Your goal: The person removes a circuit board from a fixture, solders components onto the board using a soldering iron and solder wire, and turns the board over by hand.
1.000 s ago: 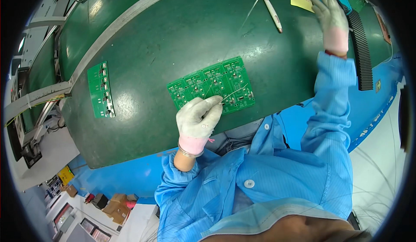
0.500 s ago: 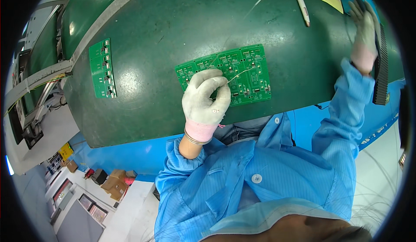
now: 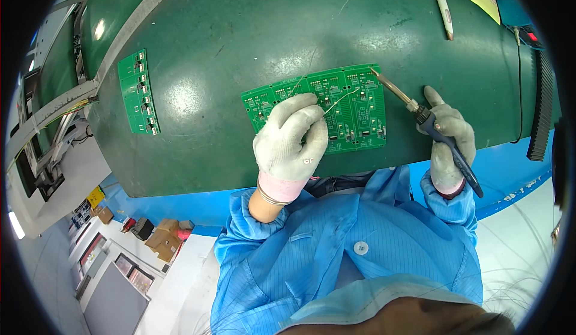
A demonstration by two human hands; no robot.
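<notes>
A green circuit board panel [image 3: 372, 104] with small components lies in front of me on the green mat. Over its left part is my gloved left hand [image 3: 292, 131], thumb and forefinger pinched on a thin solder wire [image 3: 341, 101]. The wire's free end reaches over the board's right part. My right hand [image 3: 451, 132], also gloved, is wrapped round the dark blue handle of a soldering iron [image 3: 445, 140]. The iron's tip points up and left at the board's upper right corner; whether it touches, I cannot tell.
A second circuit board [image 3: 137, 93] lies at the left. A white pen-shaped tool [image 3: 442, 5] lies at the far right, near a yellow pad [image 3: 484, 3] and a blue device [image 3: 516, 8] with a cord. A black ridged strip [image 3: 542, 107] runs along the right edge. A metal rail [image 3: 129, 38] crosses the left.
My right hand has come from the far right towards the board, bringing the soldering iron with it. My left hand keeps its pinch on the wire and has shifted only slightly.
</notes>
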